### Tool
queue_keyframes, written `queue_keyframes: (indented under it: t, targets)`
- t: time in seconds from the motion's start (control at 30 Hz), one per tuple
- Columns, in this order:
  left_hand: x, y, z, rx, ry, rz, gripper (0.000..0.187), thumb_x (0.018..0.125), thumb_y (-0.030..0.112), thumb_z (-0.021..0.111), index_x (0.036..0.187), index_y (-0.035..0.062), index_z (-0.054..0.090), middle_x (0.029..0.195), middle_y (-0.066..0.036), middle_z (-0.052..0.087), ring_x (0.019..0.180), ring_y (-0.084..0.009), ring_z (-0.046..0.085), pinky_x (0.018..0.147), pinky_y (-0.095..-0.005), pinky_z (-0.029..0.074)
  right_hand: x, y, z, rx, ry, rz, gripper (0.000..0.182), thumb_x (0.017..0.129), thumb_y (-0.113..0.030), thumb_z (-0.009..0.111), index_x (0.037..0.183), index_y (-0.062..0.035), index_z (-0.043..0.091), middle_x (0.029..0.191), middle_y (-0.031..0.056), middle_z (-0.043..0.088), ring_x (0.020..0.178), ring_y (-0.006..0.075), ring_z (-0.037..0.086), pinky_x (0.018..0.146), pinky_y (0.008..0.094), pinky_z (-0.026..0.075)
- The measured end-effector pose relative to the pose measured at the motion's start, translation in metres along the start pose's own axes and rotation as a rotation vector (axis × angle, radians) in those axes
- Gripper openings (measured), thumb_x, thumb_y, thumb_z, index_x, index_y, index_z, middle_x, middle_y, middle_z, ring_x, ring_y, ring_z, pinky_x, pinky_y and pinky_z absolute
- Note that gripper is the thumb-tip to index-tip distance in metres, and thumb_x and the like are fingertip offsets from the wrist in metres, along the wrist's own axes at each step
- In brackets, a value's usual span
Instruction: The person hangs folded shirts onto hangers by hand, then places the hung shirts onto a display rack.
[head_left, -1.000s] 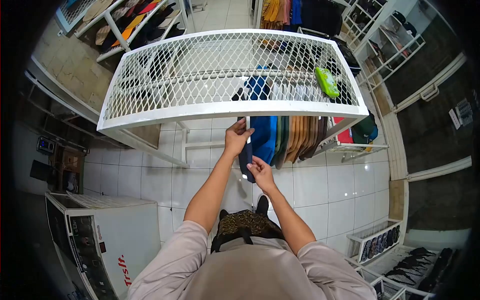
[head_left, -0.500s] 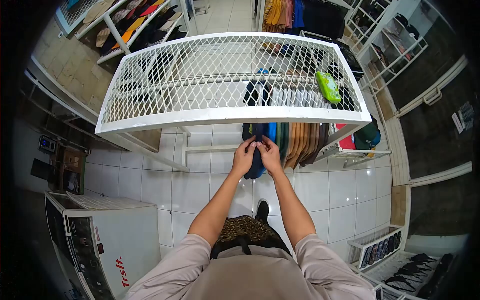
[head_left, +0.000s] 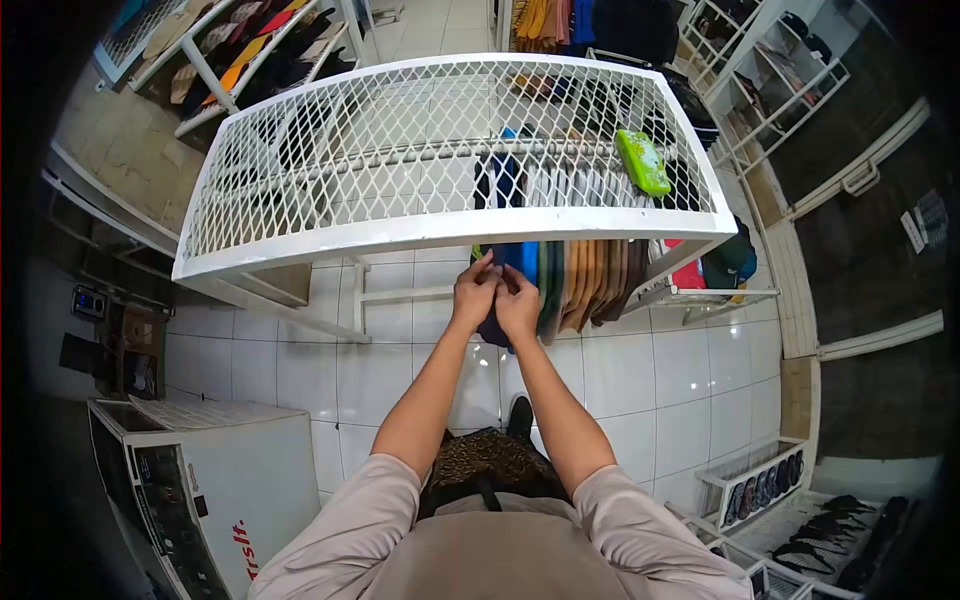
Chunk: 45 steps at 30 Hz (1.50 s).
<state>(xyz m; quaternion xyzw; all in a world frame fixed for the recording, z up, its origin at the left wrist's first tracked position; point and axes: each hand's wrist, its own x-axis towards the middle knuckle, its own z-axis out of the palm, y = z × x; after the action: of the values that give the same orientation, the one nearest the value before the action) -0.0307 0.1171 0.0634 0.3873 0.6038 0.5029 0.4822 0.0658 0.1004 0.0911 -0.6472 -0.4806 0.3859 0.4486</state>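
My left hand [head_left: 474, 298] and my right hand [head_left: 517, 306] are close together below the front edge of the white mesh-topped rack [head_left: 450, 226]. Both have their fingers bent in a pinch at the dark navy garment [head_left: 492, 331], which hangs at the left end of a row. What lies between the fingertips is too small to make out. Just right of my hands hang a blue garment, a green one [head_left: 552, 285] and several brown ones [head_left: 592, 280]. A green and white packet [head_left: 642, 162] lies on the mesh top.
A grey-white cabinet [head_left: 250, 480] stands at the lower left. Caps fill a sloped shelf [head_left: 222, 92] at the upper left. Right of the rack, a low white stand [head_left: 725, 293] bears folded red cloth and dark caps. A small white rack [head_left: 757, 482] is at the lower right.
My hands have shifted slightly left and up in view, still together at the dark garment. The rack and packet also appear further left as the view has turned a little.
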Motion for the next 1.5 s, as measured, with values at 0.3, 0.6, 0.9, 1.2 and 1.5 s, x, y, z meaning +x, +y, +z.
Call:
queue_keyframes:
  t: [0.3, 0.6, 0.9, 1.2, 1.5]
  targets:
    - [0.012, -0.008, -0.004, 0.221, 0.063, 0.1, 0.058, 0.091, 0.014, 0.074, 0.146, 0.0079, 0.054, 0.098, -0.008, 0.067, 0.08, -0.0118, 0.061, 0.077, -0.0265, 0.052, 0.001, 0.021, -0.035, -0.37, 0.231, -0.294, 0.033, 0.087, -0.018, 0.073, 0.118, -0.0084, 0.07, 0.1, 0.012, 0.061, 0.078, 0.0245, 0.064, 0.078, 0.0394, 0.053]
    - [0.013, -0.01, 0.05, 0.328, -0.003, 0.147, 0.057, 0.089, 0.009, 0.075, 0.144, 0.0156, 0.059, 0.104, -0.013, 0.071, 0.086, -0.018, 0.068, 0.081, -0.0327, 0.055, 0.01, 0.033, -0.052, -0.253, 0.068, -0.319, 0.03, 0.092, -0.014, 0.064, 0.12, -0.006, 0.071, 0.101, 0.0183, 0.065, 0.088, 0.0361, 0.067, 0.081, 0.0439, 0.054]
    - [-0.014, -0.011, 0.031, 0.321, -0.111, 0.202, 0.073, 0.093, 0.014, 0.071, 0.158, 0.0243, 0.039, 0.101, -0.013, 0.068, 0.084, -0.0165, 0.063, 0.081, -0.031, 0.053, 0.005, 0.028, -0.063, -0.251, -0.017, -0.319, 0.033, 0.09, -0.009, 0.064, 0.123, -0.003, 0.07, 0.106, 0.0192, 0.068, 0.095, 0.0384, 0.067, 0.085, 0.0428, 0.053]
    - [-0.02, -0.018, 0.04, 0.477, 0.0, 0.323, 0.06, 0.096, 0.02, 0.065, 0.153, 0.0159, 0.047, 0.104, -0.022, 0.067, 0.09, -0.0325, 0.067, 0.083, -0.0417, 0.053, 0.012, 0.036, -0.077, -0.292, -0.088, -0.401, 0.035, 0.09, -0.008, 0.063, 0.124, -0.0055, 0.07, 0.108, 0.018, 0.068, 0.095, 0.0378, 0.068, 0.085, 0.0423, 0.054]
    - [-0.147, -0.041, 0.062, 0.707, -0.384, -0.134, 0.05, 0.095, 0.036, 0.066, 0.135, 0.005, 0.064, 0.109, -0.025, 0.071, 0.101, -0.0404, 0.069, 0.089, -0.0447, 0.053, -0.054, 0.053, -0.172, -0.067, -0.242, -0.318, 0.036, 0.086, -0.002, 0.068, 0.123, -0.0045, 0.069, 0.107, 0.0153, 0.068, 0.094, 0.0251, 0.07, 0.077, 0.032, 0.056]
